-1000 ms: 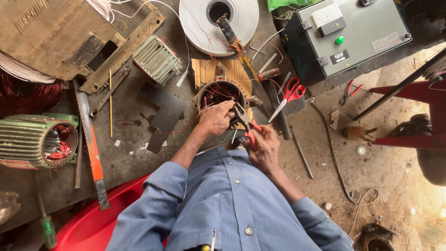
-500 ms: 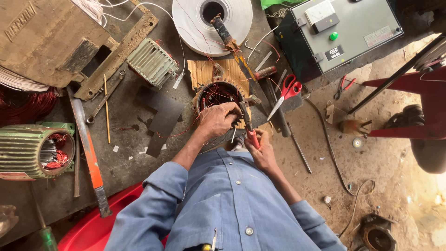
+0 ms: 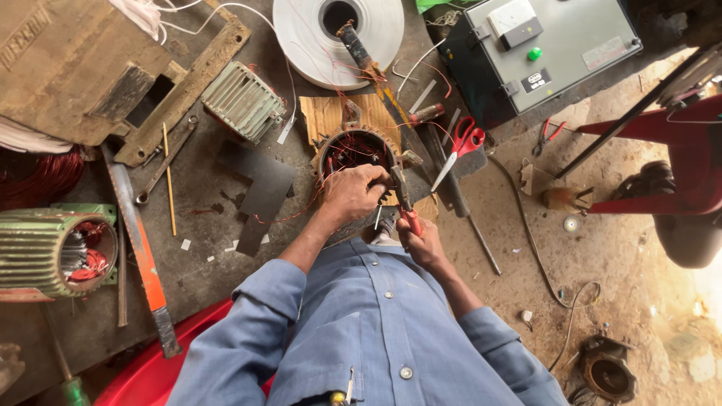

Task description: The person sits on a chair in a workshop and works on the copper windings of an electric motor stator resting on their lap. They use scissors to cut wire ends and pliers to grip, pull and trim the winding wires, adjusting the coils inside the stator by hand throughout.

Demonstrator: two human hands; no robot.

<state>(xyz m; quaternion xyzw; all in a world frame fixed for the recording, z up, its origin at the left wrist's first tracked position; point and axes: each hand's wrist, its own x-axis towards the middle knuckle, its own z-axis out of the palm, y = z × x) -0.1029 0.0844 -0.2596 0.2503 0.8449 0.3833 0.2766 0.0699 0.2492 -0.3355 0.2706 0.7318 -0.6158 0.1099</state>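
Your left hand [image 3: 353,197] sits at the centre of the frame, fingers curled over the near rim of the stator [image 3: 359,154], gripping it so it stays put on the bench [image 3: 210,195] while you work; the stator rests on a wood scrap [image 3: 325,114], its red windings open to you. Your right hand [image 3: 421,244], just right of and below the left, is closed round the red handles of the pliers [image 3: 402,197]; the jaws point up toward the stator's near edge, close to your left fingers, likely so the grip steadies what the tool bites; whether they clamp a wire, I cannot tell. Scissors [image 3: 460,149] lie right of the stator, within reach; a white tape roll [image 3: 331,34] sits at upper centre; a second motor [image 3: 53,252] lies at the left edge.
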